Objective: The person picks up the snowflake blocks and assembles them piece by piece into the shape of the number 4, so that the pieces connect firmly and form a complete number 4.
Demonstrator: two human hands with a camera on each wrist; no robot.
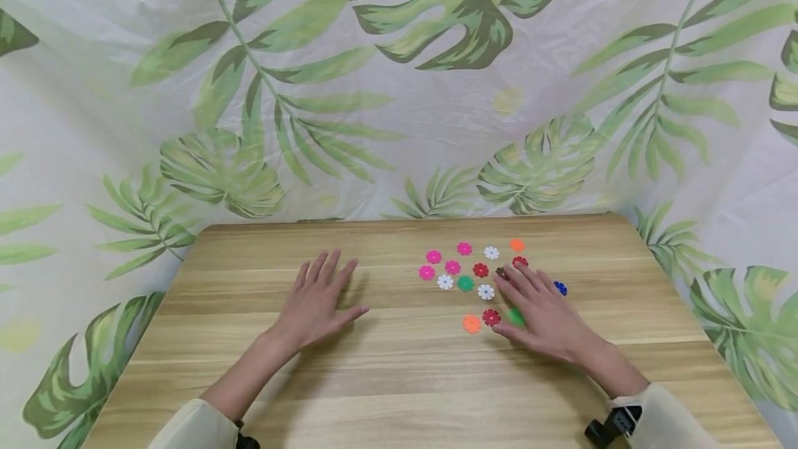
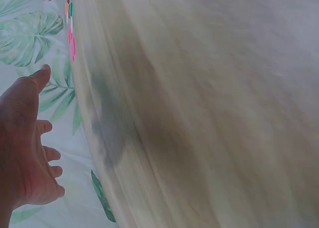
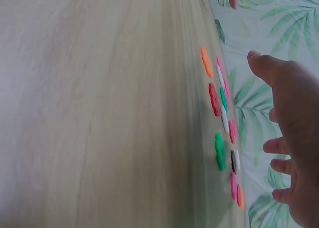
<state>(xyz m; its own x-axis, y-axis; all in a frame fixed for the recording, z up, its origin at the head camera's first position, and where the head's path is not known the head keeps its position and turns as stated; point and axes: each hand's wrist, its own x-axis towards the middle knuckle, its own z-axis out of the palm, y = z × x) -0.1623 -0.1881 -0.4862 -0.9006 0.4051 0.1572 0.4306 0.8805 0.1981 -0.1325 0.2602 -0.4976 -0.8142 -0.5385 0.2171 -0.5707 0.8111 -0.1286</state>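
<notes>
My left hand (image 1: 316, 303) hovers over the left part of the wooden table with its fingers spread, casting a shadow and holding nothing. Over the right side my right hand (image 1: 545, 314) is held above a group of small notched plastic discs, fingers extended, gripping none. It partly hides a green disc (image 1: 515, 316), a dark brown disc (image 1: 501, 273) and a blue disc (image 1: 561, 288). Near its thumb lie a red disc (image 1: 491, 317) and an orange disc (image 1: 472, 324). In the right wrist view the right hand (image 3: 294, 133) stands apart from the discs.
Farther back lie several pink discs (image 1: 433, 256), white discs (image 1: 445, 282), a darker green disc (image 1: 465, 283) and another orange disc (image 1: 517, 245). The wooden table (image 1: 399, 380) ends at a leaf-printed curtain (image 1: 436, 116) behind and at both sides.
</notes>
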